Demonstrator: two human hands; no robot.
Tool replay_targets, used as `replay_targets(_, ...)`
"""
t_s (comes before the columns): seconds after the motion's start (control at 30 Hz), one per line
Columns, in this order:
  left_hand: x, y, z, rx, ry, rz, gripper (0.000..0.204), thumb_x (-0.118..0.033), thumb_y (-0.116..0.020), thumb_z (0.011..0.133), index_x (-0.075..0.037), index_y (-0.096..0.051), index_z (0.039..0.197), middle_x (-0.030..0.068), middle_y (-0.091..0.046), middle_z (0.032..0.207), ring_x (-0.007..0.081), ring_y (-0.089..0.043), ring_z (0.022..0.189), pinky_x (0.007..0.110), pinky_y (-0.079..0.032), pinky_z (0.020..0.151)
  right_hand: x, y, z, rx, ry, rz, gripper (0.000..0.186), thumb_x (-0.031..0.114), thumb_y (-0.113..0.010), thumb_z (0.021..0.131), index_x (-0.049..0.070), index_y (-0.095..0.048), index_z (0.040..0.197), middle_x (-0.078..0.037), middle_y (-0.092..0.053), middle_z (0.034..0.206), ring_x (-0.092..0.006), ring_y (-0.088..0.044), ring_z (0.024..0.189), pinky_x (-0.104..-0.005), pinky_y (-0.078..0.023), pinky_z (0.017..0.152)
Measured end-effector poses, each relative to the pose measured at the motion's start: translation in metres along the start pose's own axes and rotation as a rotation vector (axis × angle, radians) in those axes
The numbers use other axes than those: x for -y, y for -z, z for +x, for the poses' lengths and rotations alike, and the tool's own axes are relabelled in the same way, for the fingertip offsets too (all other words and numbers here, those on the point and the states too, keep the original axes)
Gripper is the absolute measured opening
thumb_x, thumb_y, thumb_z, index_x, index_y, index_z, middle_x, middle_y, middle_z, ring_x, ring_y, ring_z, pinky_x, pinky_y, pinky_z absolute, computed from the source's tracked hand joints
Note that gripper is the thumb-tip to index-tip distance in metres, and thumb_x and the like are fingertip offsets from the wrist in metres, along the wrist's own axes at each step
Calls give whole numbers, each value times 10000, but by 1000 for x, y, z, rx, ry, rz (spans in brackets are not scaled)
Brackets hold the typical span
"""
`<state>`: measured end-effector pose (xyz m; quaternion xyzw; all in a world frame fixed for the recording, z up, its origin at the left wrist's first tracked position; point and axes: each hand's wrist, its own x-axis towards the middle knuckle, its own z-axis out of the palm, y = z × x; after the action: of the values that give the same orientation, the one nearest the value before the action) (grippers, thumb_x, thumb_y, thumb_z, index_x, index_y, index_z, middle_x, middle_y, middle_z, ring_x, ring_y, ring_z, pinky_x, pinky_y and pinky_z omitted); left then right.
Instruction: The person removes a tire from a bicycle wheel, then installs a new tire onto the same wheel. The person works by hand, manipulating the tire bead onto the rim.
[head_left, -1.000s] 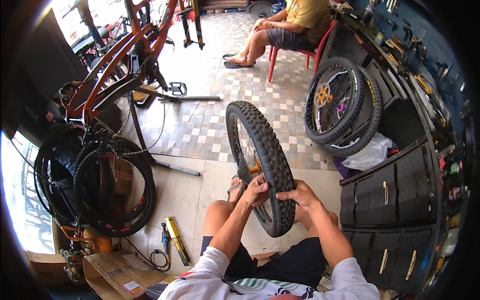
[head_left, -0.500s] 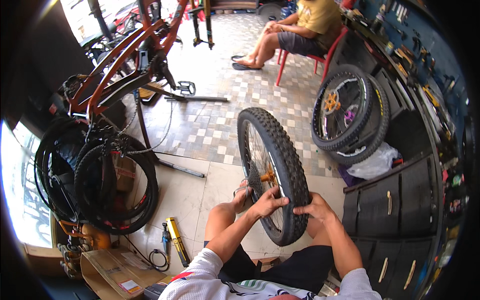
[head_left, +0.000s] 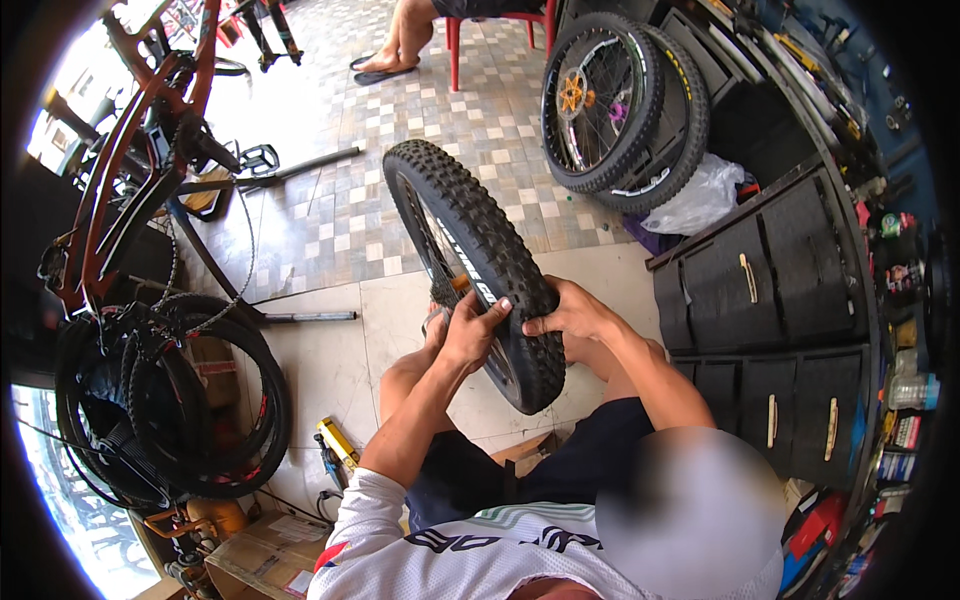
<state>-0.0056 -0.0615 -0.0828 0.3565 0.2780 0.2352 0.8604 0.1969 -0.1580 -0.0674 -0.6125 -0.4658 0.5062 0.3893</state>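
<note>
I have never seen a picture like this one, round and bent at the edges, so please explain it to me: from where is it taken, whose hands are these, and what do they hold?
The picture comes from a wide fisheye camera worn on the person's head, looking down. That lens bends straight lines near the rim. The forearms rising from the lower edge belong to the wearer, who sits low over a tiled floor.

Both hands grip a knobby bicycle wheel standing upright between the knees. The left hand presses on the tyre's side wall; the right hand wraps over the tread.

Around: a red bicycle frame and a stack of loose tyres on the left, two more wheels leaning at the top right, black drawers on the right, and a yellow tool on the floor. Another person sits on a red chair at the top.
</note>
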Motion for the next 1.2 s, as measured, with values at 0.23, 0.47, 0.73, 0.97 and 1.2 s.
replay_targets(0.23, 2, 4, -2, -45, -10, 24, 309, -53, -672, 994, 43, -586, 1275, 102, -699, 1196, 169, -651, 1061, 328, -519, 983, 48, -30, -24, -139, -41, 99, 810, 344, -925, 737, -56, -547, 1332, -162, -679, 1170, -281, -621, 1163, -393, -441, 1061)
replay_targets(0.47, 6, -27, 15, -78, 6, 121, 294, -72, -681, 990, 44, -605, 1249, 89, -700, 1182, 159, -652, 1043, 319, -519, 965, 14, -82, -75, -679, -75, -491, 874, 392, -811, 863, -76, -404, 1477, -299, -441, 1487, -429, -374, 1433, -455, -323, 1191)
replay_targets(0.73, 34, -77, 62, -238, -96, 416, 333, -130, -743, 943, 57, -628, 1193, 123, -729, 1093, 195, -666, 951, 341, -524, 869, -9, -48, -50, -905, -448, -505, 589, 298, -771, 892, -46, -520, 1299, -293, -636, 1242, -467, -615, 1170, -493, -498, 987)
replay_targets(0.97, 58, -73, 47, -257, -156, 405, 384, -177, -762, 941, 49, -615, 1215, 153, -718, 1118, 219, -653, 979, 354, -508, 881, -24, -44, -64, -922, -395, -357, 550, 210, -822, 844, -38, -546, 1250, -285, -671, 1199, -457, -653, 1126, -492, -521, 952)
replay_targets(1.2, 38, -51, -7, -88, -142, 233, 389, -126, -693, 995, 22, -559, 1328, 122, -677, 1244, 222, -627, 1129, 362, -484, 1006, -28, -71, -76, -865, -221, -536, 689, 458, -806, 836, 70, -553, 1345, -246, -670, 1222, -433, -626, 1163, -559, -450, 998)
